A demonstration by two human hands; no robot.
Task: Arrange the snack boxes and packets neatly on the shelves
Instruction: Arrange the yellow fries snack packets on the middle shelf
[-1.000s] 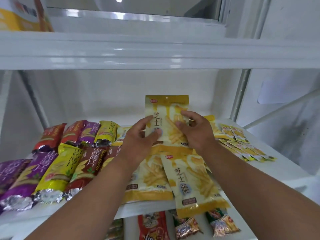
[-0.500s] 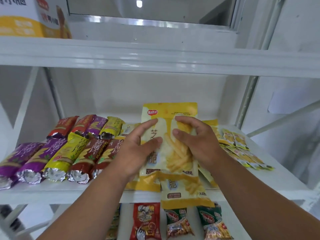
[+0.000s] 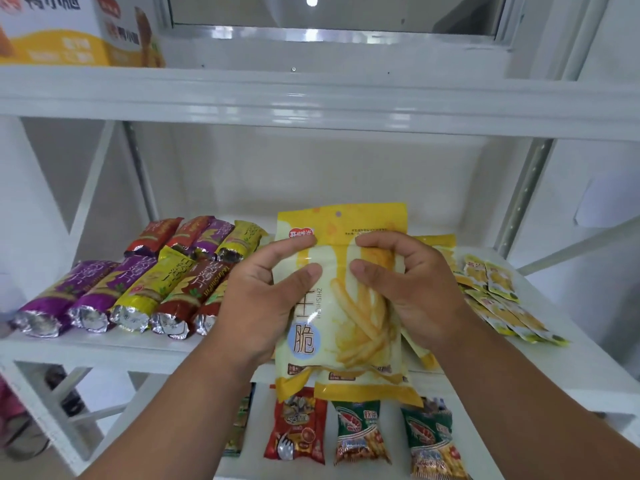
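Fingers: both sets curled onto the fries bag (image 3: 349, 306), thumbs on its front, the other fingers (image 3: 372, 239) hooked over the upper part.
Left hand (image 3: 263, 303): grasping the bag's left edge, thumb pressed below the red logo.
Right hand (image 3: 412, 289): clamped on the right side, knuckles bunching the film.
Fries bag: upright at the front of the middle shelf (image 3: 104, 344), its bottom hanging over the edge; a second yellow bag's bottom edge shows just behind it.
Around, left: foil tubes (image 3: 138, 292) in purple, yellow and red, lying in two rows, silver ends toward us.
Around, right: small yellow sachets (image 3: 498, 289) fanned flat beside the right wrist.
Above: a yellow-and-white box (image 3: 69, 29) on the top shelf.
Below: a red packet (image 3: 298, 427) and green shrimp packets (image 3: 360, 431) on the lower shelf, partly hidden by the bag.
In the way: both hands cover the bag's middle; forearms cross the shelf front.
Since half a second ago: hands have slid lower on the bag, the yellow top now fully clear; grip unchanged.
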